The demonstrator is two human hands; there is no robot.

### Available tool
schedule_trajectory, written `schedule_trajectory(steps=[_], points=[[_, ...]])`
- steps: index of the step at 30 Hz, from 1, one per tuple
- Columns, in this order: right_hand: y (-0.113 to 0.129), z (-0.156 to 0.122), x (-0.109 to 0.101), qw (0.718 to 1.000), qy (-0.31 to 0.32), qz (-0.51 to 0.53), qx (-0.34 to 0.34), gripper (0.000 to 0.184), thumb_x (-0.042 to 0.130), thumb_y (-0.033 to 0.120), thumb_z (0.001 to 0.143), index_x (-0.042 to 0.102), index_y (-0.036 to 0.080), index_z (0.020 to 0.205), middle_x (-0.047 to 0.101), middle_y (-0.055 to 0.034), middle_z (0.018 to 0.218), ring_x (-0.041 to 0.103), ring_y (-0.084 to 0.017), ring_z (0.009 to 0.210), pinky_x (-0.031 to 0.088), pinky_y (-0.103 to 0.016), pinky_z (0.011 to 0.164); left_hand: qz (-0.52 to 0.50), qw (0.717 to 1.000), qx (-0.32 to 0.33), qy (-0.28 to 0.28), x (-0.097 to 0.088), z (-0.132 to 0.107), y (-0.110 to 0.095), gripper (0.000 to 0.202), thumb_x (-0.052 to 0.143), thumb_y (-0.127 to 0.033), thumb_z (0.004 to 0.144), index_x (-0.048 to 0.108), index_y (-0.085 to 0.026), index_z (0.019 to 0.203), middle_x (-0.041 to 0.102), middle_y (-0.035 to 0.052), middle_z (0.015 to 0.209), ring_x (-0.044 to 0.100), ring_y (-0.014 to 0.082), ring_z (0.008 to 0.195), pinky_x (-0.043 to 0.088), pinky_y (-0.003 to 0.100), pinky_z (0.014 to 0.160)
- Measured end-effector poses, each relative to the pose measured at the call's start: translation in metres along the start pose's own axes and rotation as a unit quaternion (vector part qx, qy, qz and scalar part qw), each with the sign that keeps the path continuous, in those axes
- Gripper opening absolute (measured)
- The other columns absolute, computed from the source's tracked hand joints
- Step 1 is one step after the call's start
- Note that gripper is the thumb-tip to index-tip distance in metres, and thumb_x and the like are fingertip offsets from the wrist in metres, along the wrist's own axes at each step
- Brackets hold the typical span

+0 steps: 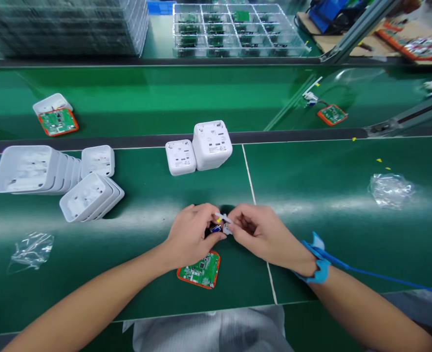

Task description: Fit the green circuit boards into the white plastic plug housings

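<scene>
My left hand (194,232) and my right hand (258,230) meet over the green bench, both with fingers closed. Between their fingertips is a small white plastic part (224,218), with a thin arm and a yellow spot on it. Beside my left fingers shows a small blue and silver component (216,228); whether it is joined to the white part I cannot tell. Just below my left hand lies a green circuit board (203,271) with an orange rim, partly covered by that hand. A blue wrist strap (316,266) with a cord circles my right wrist.
White housing shells (25,168) stand nested at left, with more shells (87,198) beside them. White square covers (212,144) are stacked behind my hands. Clear plastic bags (390,190) lie on the bench. Another orange-rimmed board (58,121) and a divided clear tray (238,32) are farther back.
</scene>
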State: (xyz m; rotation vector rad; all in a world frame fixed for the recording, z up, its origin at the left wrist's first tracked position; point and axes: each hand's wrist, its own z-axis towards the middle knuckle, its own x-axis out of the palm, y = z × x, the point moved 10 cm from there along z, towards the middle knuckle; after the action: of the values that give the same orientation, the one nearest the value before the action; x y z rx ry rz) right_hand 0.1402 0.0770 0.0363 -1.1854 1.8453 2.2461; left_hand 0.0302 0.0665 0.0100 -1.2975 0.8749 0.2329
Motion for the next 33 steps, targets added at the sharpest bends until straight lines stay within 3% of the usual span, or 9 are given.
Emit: schedule_trajectory(steps=[2, 6, 10, 12, 14, 17, 20, 24, 33], points=[[-0.005, 0.0, 0.001, 0.999, -0.021, 0.015, 0.036, 0.005, 0.057, 0.022, 0.093, 0.061, 0.019, 0.096, 0.053, 0.0048, 0.063, 0.048, -0.009, 0.053, 0.038, -0.021, 0.048, -0.006, 1.0, -0.011, 0.006, 0.002, 0.001, 0.002, 0.03, 0.074, -0.023, 0.082, 0.05, -0.024, 0.1, 0.069, -0.0041, 0.08, 0.064, 0.0199, 0.074, 0.043, 0.034, 0.071], [-0.002, 0.002, -0.001, 0.999, -0.03, 0.0, -0.022, 0.013, 0.055, 0.025, 0.097, 0.064, 0.019, 0.09, 0.065, -0.0049, 0.089, 0.06, -0.014, 0.074, 0.048, -0.026, 0.065, -0.041, 0.998, -0.037, -0.004, 0.0, 0.0, 0.009, 0.039, 0.077, -0.021, 0.081, 0.049, -0.024, 0.109, 0.074, -0.0021, 0.089, 0.069, 0.0222, 0.085, 0.049, 0.034, 0.074], [-0.022, 0.001, -0.008, 0.996, -0.059, 0.063, 0.015, 0.013, 0.054, 0.026, 0.099, 0.061, 0.021, 0.109, 0.072, -0.0043, 0.093, 0.067, -0.016, 0.081, 0.05, -0.027, 0.071, -0.154, 0.982, -0.069, -0.084, -0.013, -0.005, 0.021, 0.05, 0.082, -0.018, 0.077, 0.049, -0.024, 0.114, 0.075, 0.0026, 0.107, 0.074, 0.0185, 0.083, 0.051, 0.028, 0.065], [-0.027, 0.0, -0.01, 0.992, -0.072, 0.102, 0.021, 0.028, 0.054, 0.025, 0.099, 0.053, 0.021, 0.127, 0.073, -0.0033, 0.095, 0.068, -0.015, 0.081, 0.052, -0.027, 0.071, -0.22, 0.962, -0.101, -0.128, -0.019, -0.007, 0.031, 0.047, 0.083, -0.02, 0.076, 0.05, -0.022, 0.11, 0.075, 0.0034, 0.103, 0.075, 0.0179, 0.081, 0.052, 0.025, 0.061], [-0.024, 0.0, -0.012, 0.992, -0.083, 0.097, 0.004, 0.033, 0.052, 0.023, 0.099, 0.053, 0.021, 0.132, 0.073, -0.0032, 0.097, 0.068, -0.015, 0.083, 0.052, -0.027, 0.073, -0.283, 0.94, -0.122, -0.149, -0.021, -0.008, 0.036, 0.037, 0.08, -0.024, 0.079, 0.052, -0.021, 0.103, 0.076, 0.0037, 0.096, 0.076, 0.0192, 0.082, 0.055, 0.026, 0.064], [-0.017, 0.003, -0.017, 0.992, -0.115, 0.041, -0.013, 0.026, 0.047, 0.019, 0.1, 0.068, 0.021, 0.116, 0.071, -0.0032, 0.092, 0.066, -0.014, 0.079, 0.051, -0.026, 0.072, -0.371, 0.906, -0.128, -0.156, -0.019, -0.006, 0.037, 0.026, 0.074, -0.025, 0.084, 0.053, -0.02, 0.098, 0.077, 0.0048, 0.093, 0.077, 0.0195, 0.083, 0.06, 0.029, 0.075], [-0.009, 0.007, -0.015, 0.99, -0.135, 0.013, -0.032, 0.022, 0.051, 0.02, 0.099, 0.071, 0.019, 0.108, 0.071, -0.005, 0.094, 0.066, -0.015, 0.083, 0.052, -0.028, 0.074, -0.408, 0.892, -0.12, -0.151, -0.017, -0.003, 0.035, 0.025, 0.074, -0.023, 0.084, 0.053, -0.019, 0.098, 0.076, 0.0048, 0.093, 0.077, 0.018, 0.081, 0.061, 0.03, 0.079], [0.003, 0.009, -0.007, 0.987, -0.14, -0.011, -0.082, 0.014, 0.059, 0.02, 0.096, 0.07, 0.017, 0.103, 0.072, -0.0071, 0.096, 0.067, -0.017, 0.088, 0.053, -0.029, 0.077, -0.402, 0.899, -0.103, -0.144, -0.015, -0.002, 0.032, 0.022, 0.07, -0.02, 0.086, 0.053, -0.019, 0.1, 0.075, 0.0038, 0.093, 0.075, 0.0148, 0.079, 0.06, 0.027, 0.078], [0.009, 0.008, -0.004, 0.984, -0.135, -0.016, -0.119, 0.014, 0.056, 0.014, 0.095, 0.07, 0.016, 0.096, 0.071, -0.0075, 0.092, 0.065, -0.016, 0.085, 0.053, -0.029, 0.075, -0.371, 0.915, -0.092, -0.127, -0.015, -0.001, 0.029, 0.015, 0.06, -0.012, 0.088, 0.053, -0.019, 0.099, 0.07, 0.0005, 0.087, 0.071, 0.0119, 0.072, 0.057, 0.027, 0.073]])
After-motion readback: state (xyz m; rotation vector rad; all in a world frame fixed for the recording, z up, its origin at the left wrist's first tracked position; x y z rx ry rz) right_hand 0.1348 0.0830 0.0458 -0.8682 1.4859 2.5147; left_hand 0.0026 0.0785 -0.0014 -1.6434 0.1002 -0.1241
